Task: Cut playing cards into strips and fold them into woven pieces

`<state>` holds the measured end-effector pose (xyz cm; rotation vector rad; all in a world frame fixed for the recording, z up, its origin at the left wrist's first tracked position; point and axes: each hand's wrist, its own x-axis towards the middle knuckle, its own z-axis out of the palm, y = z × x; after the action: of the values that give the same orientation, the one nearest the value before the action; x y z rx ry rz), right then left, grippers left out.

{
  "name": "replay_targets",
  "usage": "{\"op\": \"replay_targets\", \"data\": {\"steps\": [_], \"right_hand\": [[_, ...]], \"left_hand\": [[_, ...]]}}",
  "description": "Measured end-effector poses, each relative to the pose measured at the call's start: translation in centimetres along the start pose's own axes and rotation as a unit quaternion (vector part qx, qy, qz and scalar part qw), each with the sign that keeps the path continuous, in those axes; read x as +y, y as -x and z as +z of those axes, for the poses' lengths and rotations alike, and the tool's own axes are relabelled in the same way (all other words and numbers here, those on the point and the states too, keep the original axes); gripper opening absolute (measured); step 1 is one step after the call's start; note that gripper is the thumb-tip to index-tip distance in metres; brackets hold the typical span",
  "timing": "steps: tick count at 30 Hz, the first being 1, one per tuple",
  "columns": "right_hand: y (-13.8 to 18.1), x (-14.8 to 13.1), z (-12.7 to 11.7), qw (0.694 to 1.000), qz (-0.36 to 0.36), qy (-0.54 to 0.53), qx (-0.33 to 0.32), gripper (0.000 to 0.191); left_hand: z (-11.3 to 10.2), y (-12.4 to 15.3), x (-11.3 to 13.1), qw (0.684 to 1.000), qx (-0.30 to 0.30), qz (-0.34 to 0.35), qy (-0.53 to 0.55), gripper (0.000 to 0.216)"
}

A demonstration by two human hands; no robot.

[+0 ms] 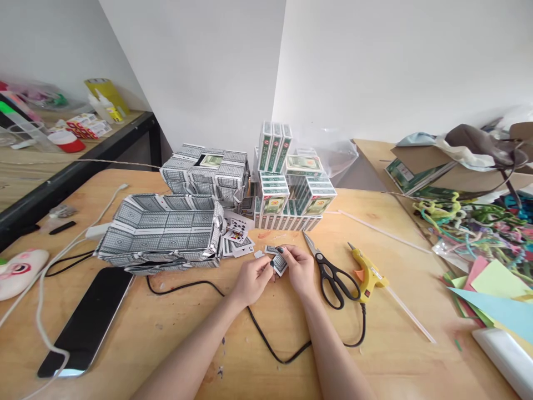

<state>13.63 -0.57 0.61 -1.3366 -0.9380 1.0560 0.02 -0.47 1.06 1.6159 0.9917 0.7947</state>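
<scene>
Two hands, yours, meeting above the bench [187, 344]: the left hand [255, 278] is pinching the left edge of a card piece [280, 265]; the right hand [298, 271] is gripping its upper right, thumb lying on top. The fingers of both are pressing together on it; the underside is not showing.

One step in hand: you appear to be working this small patterned piece between your fingertips, whether bending or lining up you cannot be told from this view.

One need, as judged: any next move is likely calling for a light, even pinch from both hands, so that the thin piece is not creasing.

One second piece [270, 249], lying just beyond your fingers.

Several loose cards [239, 239], lying to the left, overlapping.

One card tray [166, 222], standing open side up at left; one card block [206, 175], standing behind it.

Many card packs [272, 205], standing stacked beyond your hands.

One pair of scissors [333, 278], lying just right of your right hand, blades pointing away.

One yellow glue gun [368, 275], lying beside the scissors, its black cable [266, 339] running beneath your forearms.

One phone [89, 319], lying at far left.
</scene>
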Motion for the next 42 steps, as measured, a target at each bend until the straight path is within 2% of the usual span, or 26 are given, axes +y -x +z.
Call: {"op": "replay_targets", "data": {"steps": [7, 11, 15, 21, 28, 33, 36, 42], "right_hand": [[-0.2, 0.4, 0.0, 1.000, 0.006, 0.011, 0.010, 0.020], [-0.3, 0.6, -0.1, 1.000, 0.007, 0.011, 0.014, 0.021], [-0.2, 0.3, -0.3, 1.000, 0.003, 0.007, -0.005, 0.024], [0.1, 0.1, -0.1, 0.993, -0.030, 0.017, -0.117, 0.019], [0.5, -0.2, 0.3, 0.983, 0.023, -0.017, -0.182, 0.016], [0.6, -0.4, 0.5, 0.981, 0.064, -0.065, -0.170, 0.007], [0.6, -0.2, 0.7, 0.982, 0.058, -0.070, -0.163, 0.007], [1.3, 0.0, 1.2, 0.984, -0.015, -0.008, -0.177, 0.027]], "left_hand": [[-0.1, 0.0, 0.1, 0.999, -0.038, 0.005, -0.037, 0.019], [-0.1, 0.0, -0.1, 0.998, -0.037, 0.007, -0.057, 0.022], [-0.1, -0.1, -0.5, 0.996, 0.016, 0.027, -0.085, 0.023], [-0.5, -0.7, -0.5, 0.977, 0.132, 0.063, -0.153, 0.020], [-0.4, -1.0, -0.7, 0.965, 0.127, 0.097, -0.206, 0.023], [-0.2, -1.2, -0.8, 0.966, 0.136, 0.093, -0.200, 0.024], [-0.3, -1.4, -0.8, 0.966, 0.145, 0.085, -0.195, 0.025], [-1.1, -2.0, -1.1, 0.967, 0.190, 0.040, -0.164, 0.026]]}}
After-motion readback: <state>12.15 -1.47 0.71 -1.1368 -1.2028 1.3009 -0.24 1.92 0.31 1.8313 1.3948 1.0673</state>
